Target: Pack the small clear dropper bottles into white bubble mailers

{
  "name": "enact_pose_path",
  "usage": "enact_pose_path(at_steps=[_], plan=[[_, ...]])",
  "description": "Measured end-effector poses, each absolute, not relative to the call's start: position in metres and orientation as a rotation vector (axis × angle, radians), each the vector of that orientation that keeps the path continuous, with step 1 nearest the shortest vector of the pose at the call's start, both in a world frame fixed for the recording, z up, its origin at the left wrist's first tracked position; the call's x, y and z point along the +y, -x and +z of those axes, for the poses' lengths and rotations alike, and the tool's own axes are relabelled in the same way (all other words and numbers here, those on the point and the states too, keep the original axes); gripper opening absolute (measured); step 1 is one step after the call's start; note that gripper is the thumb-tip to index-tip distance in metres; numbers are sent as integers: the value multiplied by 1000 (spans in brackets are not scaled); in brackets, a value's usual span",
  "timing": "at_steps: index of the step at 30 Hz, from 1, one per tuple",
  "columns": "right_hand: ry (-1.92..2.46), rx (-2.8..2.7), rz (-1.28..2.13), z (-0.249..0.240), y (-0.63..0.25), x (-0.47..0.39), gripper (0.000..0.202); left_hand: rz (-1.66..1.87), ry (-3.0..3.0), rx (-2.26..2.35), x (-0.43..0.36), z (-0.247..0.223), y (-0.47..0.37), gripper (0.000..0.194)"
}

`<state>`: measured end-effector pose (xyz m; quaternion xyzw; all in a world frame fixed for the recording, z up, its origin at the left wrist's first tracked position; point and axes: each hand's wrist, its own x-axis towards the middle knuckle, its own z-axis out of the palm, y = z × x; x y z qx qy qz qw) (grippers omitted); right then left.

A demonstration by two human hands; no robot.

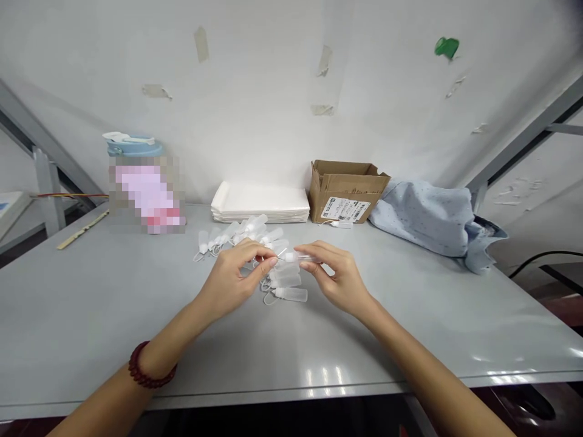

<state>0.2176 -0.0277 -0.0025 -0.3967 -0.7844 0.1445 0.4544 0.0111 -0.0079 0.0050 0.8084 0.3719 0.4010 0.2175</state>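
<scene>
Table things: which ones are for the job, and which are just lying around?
Probably for the job:
small bottle at both hands' fingertips
loose bottles beside the hands

Seem to be lying about:
blue cloth
cardboard box
white stack
thin strip

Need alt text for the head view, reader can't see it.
Two bare hands, left and right, hold a small translucent bottle over a gray table. Similar bottles lie around it; behind stand a stack of white sheets, an open cardboard box and a crumpled light-blue cloth.
</scene>
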Motion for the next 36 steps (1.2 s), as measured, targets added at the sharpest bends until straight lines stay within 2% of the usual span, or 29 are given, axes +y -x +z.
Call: enact_pose_path(at_steps=[8, 16, 21, 23, 26, 29, 33, 36], plan=[[902, -1989, 233, -7, -212, -33, 20, 989, -2104, 1014, -10, 3, -14, 20], [725, -2024, 30, -20, -212, -27, 38, 973, -2090, 1004, -12, 2, -17, 25], [769, -2060, 8, -18, -215, -19, 32, 978, -2100, 1035, -7, -1, -19, 26], [867, -2124, -25, -17, -223, -11, 28, 968, -2098, 1107, -4, -3, -18, 28], [1329, -2137, -90, -21, -246, 7, 44, 1029, -2096, 1303, 0, -5, -14, 28], [1607, -1984, -115, -33, -275, 25, 52, 1356, -2187, 1419, 4, -8, -9, 22], [1868, -1818, -136, -50, -300, 40, 49, 1721, -2341, 1338, 5, -9, -8, 16], [1926, -1821, -151, -56, -304, 47, 48, 1667, -2457, 1298, 6, -12, -9, 13]])
